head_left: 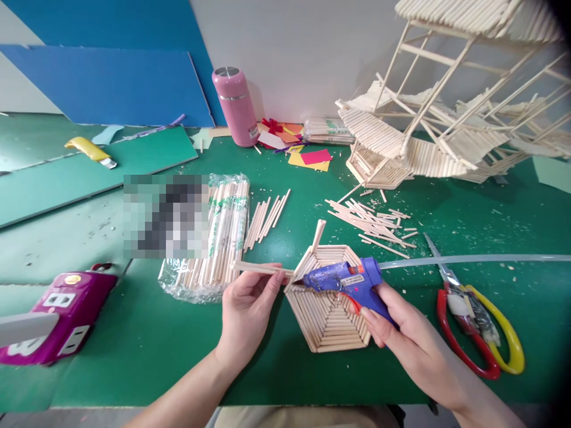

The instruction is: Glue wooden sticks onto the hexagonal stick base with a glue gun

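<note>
My left hand [247, 312] pinches light wooden sticks [252, 267] between thumb and fingers, their right end at the left corner of a hexagonal stick panel [312, 327]. The panel is built of sticks in nested rings. A short stick post [318, 235] rises at its upper left corner. My right hand [404, 327] is wrapped round the handle of a blue hot glue gun [328, 276] with a red trigger. Its nozzle meets the panel's left corner beside the held sticks. A long clear glue stick [473, 260] runs out of its back to the right.
Loose cut sticks [370, 220] lie beyond the panel, with bagged sticks [227, 226] at left. Pliers and scissors [473, 333] lie right. A purple power strip [66, 315], yellow cutter [91, 150], pink flask [236, 107] and large stick model [428, 131] stand around.
</note>
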Tool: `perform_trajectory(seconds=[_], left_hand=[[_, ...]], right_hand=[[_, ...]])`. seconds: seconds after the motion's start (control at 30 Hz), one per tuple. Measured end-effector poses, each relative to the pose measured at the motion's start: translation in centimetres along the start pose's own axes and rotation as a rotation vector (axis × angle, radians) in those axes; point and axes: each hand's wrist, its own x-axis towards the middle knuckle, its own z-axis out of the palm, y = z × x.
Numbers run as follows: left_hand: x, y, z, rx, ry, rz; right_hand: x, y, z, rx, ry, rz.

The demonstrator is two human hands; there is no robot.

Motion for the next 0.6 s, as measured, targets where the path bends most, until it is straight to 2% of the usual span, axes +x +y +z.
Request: perform_trajectory(seconds=[0.17,0.4,0.6], left_hand=[[0.1,0.0,0.0,-0.021,-0.021,-0.003],[1.4,0.7,0.0,0.006,-0.173,-0.113],[2.4,0.8,0.1,0.073,-0.284,-0.042]], right_hand=[[0.1,-0.2,0.0,-0.001,-0.011,0.008],[0.2,-0.2,-0.1,0.024,-0.036,-0.029],[0.3,-0.1,0.0,-0.002,-0.029,-0.009]])
